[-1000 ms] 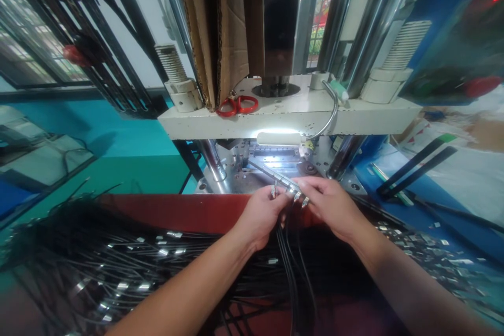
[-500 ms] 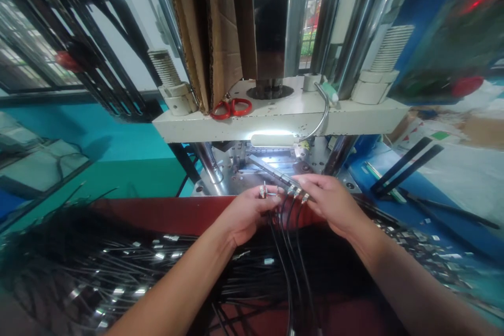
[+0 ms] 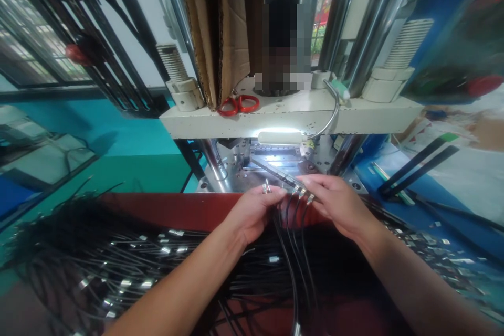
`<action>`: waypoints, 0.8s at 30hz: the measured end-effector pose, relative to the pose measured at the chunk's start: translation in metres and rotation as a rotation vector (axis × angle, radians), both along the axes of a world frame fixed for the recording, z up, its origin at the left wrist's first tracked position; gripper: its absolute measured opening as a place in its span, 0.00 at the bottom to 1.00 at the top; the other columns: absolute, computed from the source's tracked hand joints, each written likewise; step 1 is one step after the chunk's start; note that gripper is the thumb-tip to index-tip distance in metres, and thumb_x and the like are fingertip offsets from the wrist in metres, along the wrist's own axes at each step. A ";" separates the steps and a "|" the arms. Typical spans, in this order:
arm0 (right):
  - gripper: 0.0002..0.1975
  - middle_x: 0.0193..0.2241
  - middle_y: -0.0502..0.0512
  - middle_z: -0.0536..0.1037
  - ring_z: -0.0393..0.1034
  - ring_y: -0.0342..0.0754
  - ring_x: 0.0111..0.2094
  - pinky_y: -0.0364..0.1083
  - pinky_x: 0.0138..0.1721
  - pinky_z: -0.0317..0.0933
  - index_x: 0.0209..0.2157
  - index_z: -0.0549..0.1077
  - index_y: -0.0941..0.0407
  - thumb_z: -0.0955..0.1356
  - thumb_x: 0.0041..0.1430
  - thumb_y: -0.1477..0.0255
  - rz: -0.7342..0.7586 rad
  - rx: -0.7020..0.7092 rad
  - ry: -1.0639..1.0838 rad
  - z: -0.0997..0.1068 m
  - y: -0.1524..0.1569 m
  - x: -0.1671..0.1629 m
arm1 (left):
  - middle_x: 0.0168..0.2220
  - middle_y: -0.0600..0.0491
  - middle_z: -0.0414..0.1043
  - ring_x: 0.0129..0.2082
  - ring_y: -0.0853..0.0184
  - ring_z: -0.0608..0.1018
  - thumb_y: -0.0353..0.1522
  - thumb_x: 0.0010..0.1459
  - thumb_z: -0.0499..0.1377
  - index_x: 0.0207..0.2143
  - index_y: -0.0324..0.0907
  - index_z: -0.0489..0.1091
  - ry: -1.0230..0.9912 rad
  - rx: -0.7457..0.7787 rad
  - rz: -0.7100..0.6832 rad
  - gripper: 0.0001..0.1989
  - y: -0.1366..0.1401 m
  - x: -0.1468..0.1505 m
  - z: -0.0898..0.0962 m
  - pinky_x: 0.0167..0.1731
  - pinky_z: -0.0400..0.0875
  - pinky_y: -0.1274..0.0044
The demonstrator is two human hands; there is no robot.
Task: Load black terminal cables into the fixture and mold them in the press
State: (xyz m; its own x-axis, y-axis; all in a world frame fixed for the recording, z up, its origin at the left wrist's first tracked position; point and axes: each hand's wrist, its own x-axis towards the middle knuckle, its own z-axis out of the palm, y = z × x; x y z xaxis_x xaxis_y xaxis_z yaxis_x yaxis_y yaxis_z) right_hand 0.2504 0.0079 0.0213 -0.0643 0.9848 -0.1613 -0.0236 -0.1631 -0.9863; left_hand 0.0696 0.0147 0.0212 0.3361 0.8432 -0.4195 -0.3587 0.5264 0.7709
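My right hand (image 3: pixel 331 197) is closed around the near end of a long, narrow metal strip (image 3: pixel 275 170), which slants up and left toward the press. Several black cables (image 3: pixel 297 241) with small metal end fittings (image 3: pixel 301 193) hang down from this strip beside my right fingers. My left hand (image 3: pixel 255 212) is closed, thumb against fingers, on black cables whose metal ends (image 3: pixel 266 187) stick up above the fingers. Its fingertips are close to the strip's fittings; whether they touch cannot be made out.
A press with a cream plate (image 3: pixel 220 125) stands ahead, red-handled scissors (image 3: pixel 238 105) lying on top and a lit lamp (image 3: pixel 279 138) beneath. Piles of black cables (image 3: pixel 129 252) cover the red table (image 3: pixel 153 210). At right, small metal pieces (image 3: pixel 437 249) and black bars (image 3: pixel 417 168) lie on blue.
The view has shifted slightly, so the press sits further right. My left thumb has moved closer to the strip, and the metal ends in my left hand are less visible.
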 end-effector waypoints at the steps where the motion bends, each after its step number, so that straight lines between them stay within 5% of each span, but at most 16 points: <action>1: 0.18 0.24 0.52 0.73 0.53 0.36 0.17 0.37 0.15 0.42 0.43 0.80 0.56 0.71 0.56 0.59 0.007 -0.004 -0.005 0.002 -0.001 -0.001 | 0.23 0.54 0.68 0.21 0.72 0.70 0.27 0.48 0.67 0.28 0.36 0.71 0.005 -0.001 0.015 0.07 0.000 0.001 0.001 0.24 0.68 0.79; 5: 0.20 0.18 0.48 0.67 0.46 0.34 0.15 0.37 0.15 0.38 0.45 0.79 0.59 0.70 0.57 0.60 0.049 -0.006 -0.043 0.007 -0.003 -0.002 | 0.21 0.55 0.68 0.20 0.73 0.69 0.25 0.45 0.67 0.24 0.35 0.70 0.008 0.003 0.042 0.08 -0.001 0.005 0.004 0.23 0.66 0.80; 11: 0.19 0.21 0.50 0.71 0.49 0.35 0.16 0.37 0.15 0.40 0.46 0.79 0.59 0.69 0.59 0.60 0.088 0.030 -0.100 0.007 -0.004 -0.003 | 0.24 0.52 0.72 0.23 0.71 0.72 0.26 0.42 0.69 0.25 0.36 0.71 0.033 -0.016 0.028 0.09 0.000 0.005 0.000 0.26 0.67 0.78; 18: 0.19 0.29 0.55 0.78 0.69 0.46 0.28 0.41 0.25 0.65 0.46 0.79 0.56 0.70 0.58 0.59 0.114 0.022 -0.063 0.006 -0.006 -0.003 | 0.24 0.52 0.71 0.22 0.70 0.71 0.27 0.44 0.67 0.26 0.37 0.71 0.081 -0.022 -0.015 0.07 0.002 0.004 -0.003 0.24 0.65 0.77; 24: 0.21 0.31 0.56 0.79 0.72 0.49 0.30 0.44 0.28 0.68 0.48 0.79 0.55 0.69 0.59 0.57 0.114 0.049 -0.121 0.003 -0.004 -0.001 | 0.24 0.52 0.71 0.22 0.71 0.71 0.28 0.43 0.68 0.26 0.36 0.71 0.040 -0.014 -0.013 0.08 0.001 0.001 -0.002 0.26 0.66 0.77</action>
State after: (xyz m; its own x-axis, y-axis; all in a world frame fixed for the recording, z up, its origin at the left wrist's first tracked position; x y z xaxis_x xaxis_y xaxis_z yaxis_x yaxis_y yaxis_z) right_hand 0.2495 0.0036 0.0247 -0.1595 0.9791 -0.1264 0.1121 -0.1093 -0.9877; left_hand 0.0710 0.0158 0.0193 0.3300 0.8328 -0.4445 -0.3209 0.5418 0.7769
